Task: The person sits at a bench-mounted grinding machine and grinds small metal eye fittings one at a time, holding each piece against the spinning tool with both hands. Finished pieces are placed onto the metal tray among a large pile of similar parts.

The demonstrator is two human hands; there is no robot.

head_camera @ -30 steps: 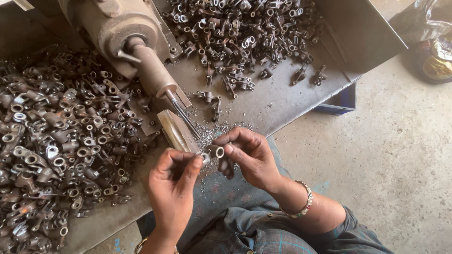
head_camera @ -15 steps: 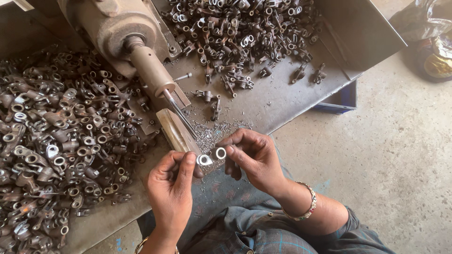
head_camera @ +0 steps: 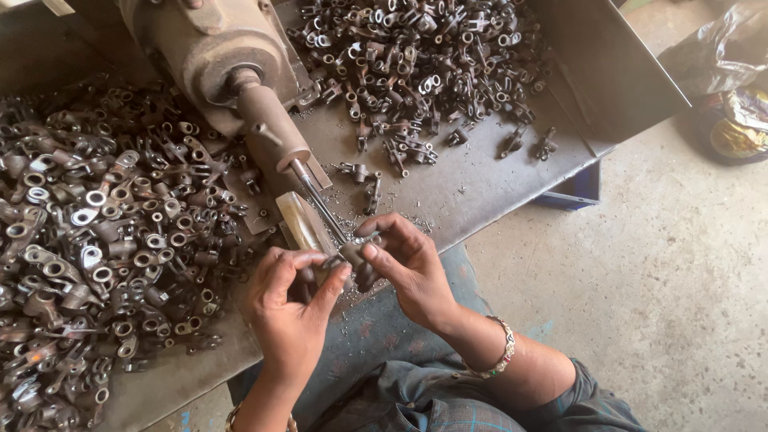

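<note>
My left hand (head_camera: 292,308) and my right hand (head_camera: 408,268) meet at the tip of a thin steel spindle (head_camera: 320,204) that sticks out of a brown machine (head_camera: 212,52). Between the fingers of both hands sits a small dark metal part (head_camera: 350,253), pushed onto the spindle's end. A worn wooden rest (head_camera: 302,226) lies just under the spindle, beside my left fingers. My right wrist wears a beaded bracelet (head_camera: 502,354).
Heaps of similar dark metal parts lie on the metal bench, a large pile at the left (head_camera: 96,232) and another at the back right (head_camera: 416,64). The bench's raised side plate (head_camera: 608,72) stands at right. A blue crate (head_camera: 572,190) and a bag (head_camera: 732,88) sit on the concrete floor.
The ringed part that both hands showed face-up has been pressed onto the spindle tip. Both hands moved slightly up toward the machine.
</note>
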